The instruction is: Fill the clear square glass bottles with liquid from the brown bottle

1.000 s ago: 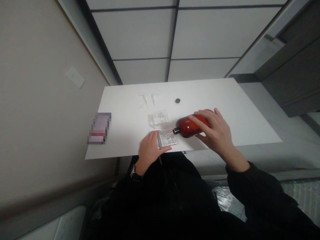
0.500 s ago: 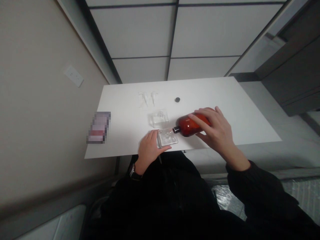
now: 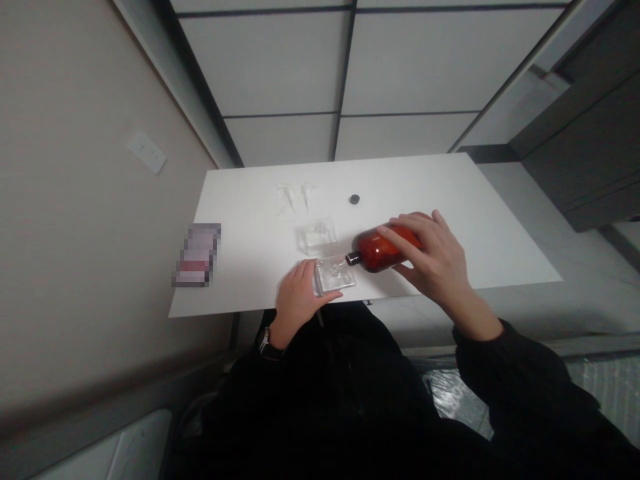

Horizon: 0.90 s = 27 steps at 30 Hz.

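My left hand (image 3: 299,293) grips a clear square bottle (image 3: 336,275) at the table's near edge, fingers behind it and thumb along its front. In my right hand (image 3: 434,257) is a large amber bottle (image 3: 376,249), tilted with its uncapped dark neck pointing left, close over the clear bottle's top. Whether liquid is flowing cannot be made out. A second clear square bottle (image 3: 320,235) stands just behind the first. Farther back lies a small black cap (image 3: 355,199).
Two whitish pump heads (image 3: 299,197), one seemingly in clear wrapping, lie at the back of the white table (image 3: 240,267). A blurred-out flat item (image 3: 198,255) rests at the table's left side. The wall (image 3: 75,200) borders the left, and panelled doors (image 3: 285,73) stand behind.
Almost nothing differs. Both hands keep their hold, and the amber bottle stays tilted over the clear bottle with barely any shift.
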{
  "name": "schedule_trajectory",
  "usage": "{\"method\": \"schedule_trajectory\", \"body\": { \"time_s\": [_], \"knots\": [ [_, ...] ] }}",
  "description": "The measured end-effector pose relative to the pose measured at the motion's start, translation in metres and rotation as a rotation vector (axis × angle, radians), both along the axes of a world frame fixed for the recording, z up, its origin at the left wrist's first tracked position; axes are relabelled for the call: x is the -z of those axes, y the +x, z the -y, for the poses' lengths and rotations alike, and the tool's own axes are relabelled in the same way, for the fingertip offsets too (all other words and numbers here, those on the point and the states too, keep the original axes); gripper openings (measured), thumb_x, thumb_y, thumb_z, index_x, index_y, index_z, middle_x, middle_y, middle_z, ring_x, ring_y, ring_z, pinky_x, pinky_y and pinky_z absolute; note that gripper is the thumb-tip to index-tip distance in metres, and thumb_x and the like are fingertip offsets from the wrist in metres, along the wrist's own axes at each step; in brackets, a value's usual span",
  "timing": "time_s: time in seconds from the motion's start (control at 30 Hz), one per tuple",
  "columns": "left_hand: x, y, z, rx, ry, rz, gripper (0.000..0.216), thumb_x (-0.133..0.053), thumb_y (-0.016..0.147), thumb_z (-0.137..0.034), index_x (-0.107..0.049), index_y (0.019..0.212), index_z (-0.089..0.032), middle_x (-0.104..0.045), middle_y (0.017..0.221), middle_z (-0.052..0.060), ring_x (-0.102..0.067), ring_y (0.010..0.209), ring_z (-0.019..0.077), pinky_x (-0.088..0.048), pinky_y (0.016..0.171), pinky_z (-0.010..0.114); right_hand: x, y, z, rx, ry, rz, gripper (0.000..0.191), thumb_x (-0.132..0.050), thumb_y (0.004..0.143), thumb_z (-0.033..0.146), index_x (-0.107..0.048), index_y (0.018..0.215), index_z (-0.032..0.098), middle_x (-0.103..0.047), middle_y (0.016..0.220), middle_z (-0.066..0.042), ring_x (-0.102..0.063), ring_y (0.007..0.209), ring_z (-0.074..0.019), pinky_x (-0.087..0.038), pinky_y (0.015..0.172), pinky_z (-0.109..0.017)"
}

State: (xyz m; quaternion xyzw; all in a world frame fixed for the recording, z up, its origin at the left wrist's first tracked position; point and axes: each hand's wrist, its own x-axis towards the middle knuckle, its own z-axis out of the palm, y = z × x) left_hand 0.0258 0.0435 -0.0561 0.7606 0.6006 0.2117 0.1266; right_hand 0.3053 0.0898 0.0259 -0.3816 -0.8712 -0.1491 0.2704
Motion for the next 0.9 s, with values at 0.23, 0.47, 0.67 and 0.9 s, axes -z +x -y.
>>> {"method": "schedule_trajectory", "body": {
  "time_s": [0.23,0.47,0.67,0.9],
  "knots": [
    [-0.0005,-0.0004,-0.0002,0.003,-0.003,0.000,0.074,-0.088,0.080,-0.063,-0.055,0.129,-0.018,-0.072,0.121,0.012,-0.072,0.112,0.0338,-0.060,0.092,0.045,0.0009,0.0028,-0.0022,0.002,0.001,0.004,0.090,-0.074,0.092,0.011,-0.031,0.167,0.039,-0.067,0.143,-0.011,-0.066,0.129,-0.0347,-0.047,0.117,-0.068],
    [0.0020,-0.0006,-0.0013,0.006,0.019,0.008,0.073,-0.088,0.080,-0.062,-0.055,0.130,-0.020,-0.072,0.121,0.011,-0.072,0.111,0.0339,-0.060,0.091,0.046,-0.0019,0.0014,-0.0026,-0.003,0.018,0.006,0.087,-0.074,0.094,0.014,-0.032,0.167,0.038,-0.067,0.142,-0.012,-0.067,0.128,-0.0339,-0.047,0.117,-0.067],
    [0.0009,-0.0007,-0.0015,0.007,-0.012,0.010,0.074,-0.088,0.080,-0.063,-0.055,0.129,-0.017,-0.072,0.122,0.013,-0.072,0.112,0.0346,-0.060,0.094,0.047,-0.0019,0.0004,-0.0020,0.006,-0.003,-0.015,0.087,-0.073,0.094,0.012,-0.033,0.166,0.040,-0.067,0.143,-0.011,-0.066,0.130,-0.0336,-0.044,0.120,-0.068],
    [0.0006,-0.0007,-0.0014,0.005,-0.010,0.019,0.073,-0.087,0.081,-0.062,-0.055,0.128,-0.018,-0.072,0.121,0.012,-0.072,0.111,0.0345,-0.060,0.092,0.047,-0.0025,0.0002,-0.0025,0.012,0.026,-0.010,0.082,-0.071,0.095,0.012,-0.037,0.164,0.038,-0.069,0.141,-0.011,-0.067,0.128,-0.0326,-0.046,0.119,-0.067]
  ]
}}
